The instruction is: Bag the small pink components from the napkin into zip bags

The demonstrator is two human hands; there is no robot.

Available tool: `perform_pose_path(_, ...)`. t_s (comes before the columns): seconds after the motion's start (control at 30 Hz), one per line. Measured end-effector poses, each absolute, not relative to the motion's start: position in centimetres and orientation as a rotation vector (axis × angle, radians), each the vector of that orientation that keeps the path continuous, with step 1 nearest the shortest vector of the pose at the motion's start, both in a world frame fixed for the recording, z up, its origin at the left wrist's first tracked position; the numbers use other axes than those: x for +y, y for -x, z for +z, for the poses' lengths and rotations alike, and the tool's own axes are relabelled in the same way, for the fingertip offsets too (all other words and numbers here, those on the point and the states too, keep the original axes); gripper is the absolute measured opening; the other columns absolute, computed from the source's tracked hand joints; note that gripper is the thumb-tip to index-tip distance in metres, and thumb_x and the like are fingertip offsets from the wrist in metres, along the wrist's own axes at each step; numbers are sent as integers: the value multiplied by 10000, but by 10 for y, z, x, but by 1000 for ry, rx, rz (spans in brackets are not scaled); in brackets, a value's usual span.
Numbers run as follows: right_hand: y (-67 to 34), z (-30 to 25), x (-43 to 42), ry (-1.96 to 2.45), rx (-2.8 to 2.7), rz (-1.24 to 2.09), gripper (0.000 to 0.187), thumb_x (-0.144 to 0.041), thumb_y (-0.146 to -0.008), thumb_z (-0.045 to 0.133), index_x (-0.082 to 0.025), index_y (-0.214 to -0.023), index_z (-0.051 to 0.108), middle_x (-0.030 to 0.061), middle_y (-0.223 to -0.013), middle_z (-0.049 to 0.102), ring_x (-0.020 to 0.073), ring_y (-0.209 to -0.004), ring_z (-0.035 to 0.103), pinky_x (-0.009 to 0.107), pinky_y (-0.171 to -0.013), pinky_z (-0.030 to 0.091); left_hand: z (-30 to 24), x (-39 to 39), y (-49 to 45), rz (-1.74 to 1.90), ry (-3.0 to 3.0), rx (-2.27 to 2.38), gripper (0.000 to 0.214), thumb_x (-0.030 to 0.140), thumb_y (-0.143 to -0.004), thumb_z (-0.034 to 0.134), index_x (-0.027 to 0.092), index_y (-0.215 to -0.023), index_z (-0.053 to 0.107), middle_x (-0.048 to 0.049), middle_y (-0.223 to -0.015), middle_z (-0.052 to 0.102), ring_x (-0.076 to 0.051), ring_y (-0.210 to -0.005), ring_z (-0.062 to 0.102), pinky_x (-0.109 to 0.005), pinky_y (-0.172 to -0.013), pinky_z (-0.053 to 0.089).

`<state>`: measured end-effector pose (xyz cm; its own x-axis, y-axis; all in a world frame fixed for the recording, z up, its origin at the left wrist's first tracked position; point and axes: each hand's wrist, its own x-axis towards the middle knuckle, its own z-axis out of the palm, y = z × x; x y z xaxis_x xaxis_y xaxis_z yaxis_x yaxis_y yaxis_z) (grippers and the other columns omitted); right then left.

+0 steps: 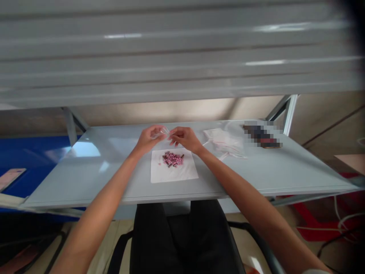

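Note:
My left hand is raised over the far side of the table, its fingers closed on a clear, thin plastic piece. Right beside it, my right hand pinches at the near edge of the same piece. Too little shows to tell whether it is a bag or a loop of strand. Below both hands lies a white sheet, flat on the table. A small heap of pink beads sits on it, mixed with several dark, shiny tube-shaped pieces.
Clear plastic packets with white contents lie right of my hands on the grey table. Farther right is a partly blurred dark phone-like object. A grey slatted panel hangs low overhead. Cables run at lower right.

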<state>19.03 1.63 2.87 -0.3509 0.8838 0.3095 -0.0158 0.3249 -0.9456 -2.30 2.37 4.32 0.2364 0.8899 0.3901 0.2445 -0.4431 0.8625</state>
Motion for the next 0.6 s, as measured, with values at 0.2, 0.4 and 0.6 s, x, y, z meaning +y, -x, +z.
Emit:
perform_pose_path(0.2, -222, 24, 16, 903, -2014, 973, 289, -436, -846, 683, -151, -830, 726, 51, -756, 724, 131, -602, 633, 260, -578, 483, 27, 27, 41, 1191, -1714, 1021, 326, 444, -778, 788, 120, -810, 767, -57, -791, 746, -145, -697, 643, -261, -706, 497)
perform_pose_path(0.4, -252, 19, 14, 975, -2368, 952, 172, -309, -801, 712, -191, -894, 795, 41, -848, 749, 151, -727, 617, 261, -677, 450, 6, 20, 51, 1058, -1631, 1062, 387, 401, -749, 825, 141, -1033, 792, -54, -780, 746, -122, -588, 603, -242, -564, 449)
perform_pose_path(0.6, -245, 11, 14, 1025, -2327, 871, 121, -171, -800, 654, -192, -831, 769, 38, -825, 740, 150, -713, 620, 272, -699, 464, 5, 19, 45, 1165, -1639, 1090, 397, 442, -770, 808, 151, -1040, 806, -86, -826, 786, -180, -700, 697, -280, -636, 524)
